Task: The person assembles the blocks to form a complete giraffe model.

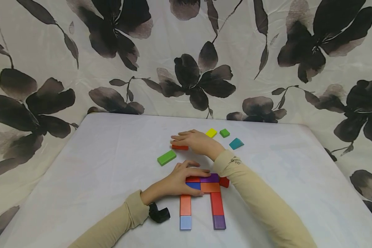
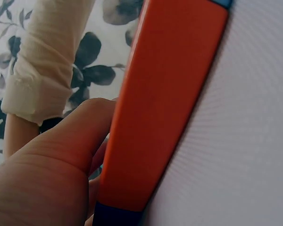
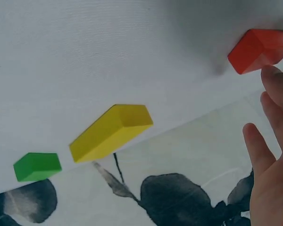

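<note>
My left hand (image 1: 178, 179) spans a flat arrangement of coloured blocks. Its thumb lies along the front edge of a blue block (image 1: 193, 185) and an orange block (image 1: 210, 187), its fingers behind a red block (image 1: 193, 179) and a purple block (image 1: 210, 178). Two legs extend toward me: an orange-red block (image 1: 185, 205) with a light blue one (image 1: 185, 223), and a long red block (image 1: 217, 204) with a purple one (image 1: 219, 222). Farther back, my right hand (image 1: 198, 142) reaches over another red block (image 1: 180, 147); its fingers look straight, and one fingertip touches the block in the right wrist view.
Left of that red block lies a green block (image 1: 166, 158). Behind the right hand are a yellow block (image 1: 211, 133), a small green one (image 1: 224, 133) and a teal wedge (image 1: 236, 143). Another red piece (image 1: 224, 182) sits by the right sleeve. Floral cloth hangs behind the white table (image 1: 80, 179).
</note>
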{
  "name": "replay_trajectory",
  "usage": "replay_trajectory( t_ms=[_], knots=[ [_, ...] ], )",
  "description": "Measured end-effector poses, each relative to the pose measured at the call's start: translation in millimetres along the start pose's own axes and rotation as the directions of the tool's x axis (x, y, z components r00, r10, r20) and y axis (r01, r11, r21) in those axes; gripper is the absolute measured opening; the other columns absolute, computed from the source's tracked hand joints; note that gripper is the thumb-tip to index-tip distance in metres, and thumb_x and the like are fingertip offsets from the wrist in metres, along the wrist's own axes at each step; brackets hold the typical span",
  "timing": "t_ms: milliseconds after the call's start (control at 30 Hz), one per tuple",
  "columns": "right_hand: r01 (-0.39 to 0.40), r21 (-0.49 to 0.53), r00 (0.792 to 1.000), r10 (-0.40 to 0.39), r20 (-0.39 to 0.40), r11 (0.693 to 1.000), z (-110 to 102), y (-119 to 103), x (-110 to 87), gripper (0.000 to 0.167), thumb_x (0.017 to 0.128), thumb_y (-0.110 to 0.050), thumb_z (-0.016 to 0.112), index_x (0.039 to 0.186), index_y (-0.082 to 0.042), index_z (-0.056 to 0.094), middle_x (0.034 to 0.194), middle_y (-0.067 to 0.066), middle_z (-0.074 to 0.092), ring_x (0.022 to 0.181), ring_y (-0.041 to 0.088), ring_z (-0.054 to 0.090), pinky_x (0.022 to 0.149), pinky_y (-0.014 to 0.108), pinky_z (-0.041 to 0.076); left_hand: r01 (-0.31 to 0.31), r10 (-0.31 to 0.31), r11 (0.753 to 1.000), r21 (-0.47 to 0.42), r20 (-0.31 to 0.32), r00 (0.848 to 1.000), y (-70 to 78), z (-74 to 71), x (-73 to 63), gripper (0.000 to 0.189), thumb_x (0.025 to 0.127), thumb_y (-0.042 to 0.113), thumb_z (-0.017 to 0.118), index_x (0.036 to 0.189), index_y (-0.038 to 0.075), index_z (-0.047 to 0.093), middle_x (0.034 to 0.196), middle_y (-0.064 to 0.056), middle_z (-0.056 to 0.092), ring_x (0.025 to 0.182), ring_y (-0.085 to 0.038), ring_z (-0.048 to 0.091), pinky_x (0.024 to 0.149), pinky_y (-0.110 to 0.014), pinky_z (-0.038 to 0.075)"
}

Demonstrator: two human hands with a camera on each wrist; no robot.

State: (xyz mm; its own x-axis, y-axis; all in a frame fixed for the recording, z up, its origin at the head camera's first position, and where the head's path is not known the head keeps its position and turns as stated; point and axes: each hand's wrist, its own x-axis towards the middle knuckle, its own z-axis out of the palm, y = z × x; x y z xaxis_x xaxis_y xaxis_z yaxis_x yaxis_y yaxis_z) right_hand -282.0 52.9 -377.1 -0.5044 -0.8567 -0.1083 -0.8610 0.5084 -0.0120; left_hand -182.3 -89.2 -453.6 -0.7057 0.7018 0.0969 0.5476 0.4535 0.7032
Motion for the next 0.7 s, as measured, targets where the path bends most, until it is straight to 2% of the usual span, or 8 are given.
replay_trajectory(
  t_ms=[100,267,500,700],
  knots=[
    [0.003,-0.034,1.000,-0.003,0.007,0.999,2,-1,3.6,0.057,0.095,0.011,0.054,0.144,-0.019,0.055,0.150,0.000,0.048,0.141,0.026,0.040,0.112,0.049,0.033,-0.012,0.012,1.000,0.001,0.000,1.000,-0.1,-0.6,-0.2,0.058,0.081,0.045,0.080,0.135,0.033,0.063,0.139,0.022,0.053,0.137,-0.013,0.030,0.102,-0.046,0.027],
    [-0.047,-0.059,0.999,0.048,0.015,0.997,5,4,0.9,0.047,0.097,0.004,0.057,0.139,-0.017,0.060,0.145,0.003,0.053,0.136,0.026,0.046,0.110,0.046,0.037,-0.009,0.009,1.000,0.002,-0.004,1.000,0.2,-0.3,-0.3,0.059,0.081,0.046,0.080,0.135,0.034,0.062,0.139,0.021,0.053,0.137,-0.013,0.029,0.101,-0.046,0.027],
    [-0.127,-0.015,0.992,0.127,0.004,0.992,8,21,-19.8,0.038,0.094,-0.003,0.066,0.130,-0.015,0.067,0.137,0.007,0.059,0.120,0.027,0.057,0.104,0.045,0.043,0.024,-0.024,1.000,0.010,-0.001,1.000,-1.0,1.4,0.6,0.061,0.080,0.047,0.080,0.137,0.037,0.060,0.140,0.024,0.051,0.137,-0.008,0.028,0.102,-0.042,0.028],
    [-0.176,0.026,0.984,0.175,0.028,0.984,8,32,-40.4,0.036,0.094,-0.005,0.066,0.129,-0.015,0.068,0.135,0.010,0.059,0.114,0.029,0.057,0.096,0.041,0.049,0.028,-0.028,1.000,0.005,-0.010,1.000,-0.8,1.1,0.7,0.061,0.079,0.046,0.081,0.137,0.037,0.061,0.140,0.025,0.051,0.137,-0.007,0.027,0.101,-0.043,0.028]
  ],
)
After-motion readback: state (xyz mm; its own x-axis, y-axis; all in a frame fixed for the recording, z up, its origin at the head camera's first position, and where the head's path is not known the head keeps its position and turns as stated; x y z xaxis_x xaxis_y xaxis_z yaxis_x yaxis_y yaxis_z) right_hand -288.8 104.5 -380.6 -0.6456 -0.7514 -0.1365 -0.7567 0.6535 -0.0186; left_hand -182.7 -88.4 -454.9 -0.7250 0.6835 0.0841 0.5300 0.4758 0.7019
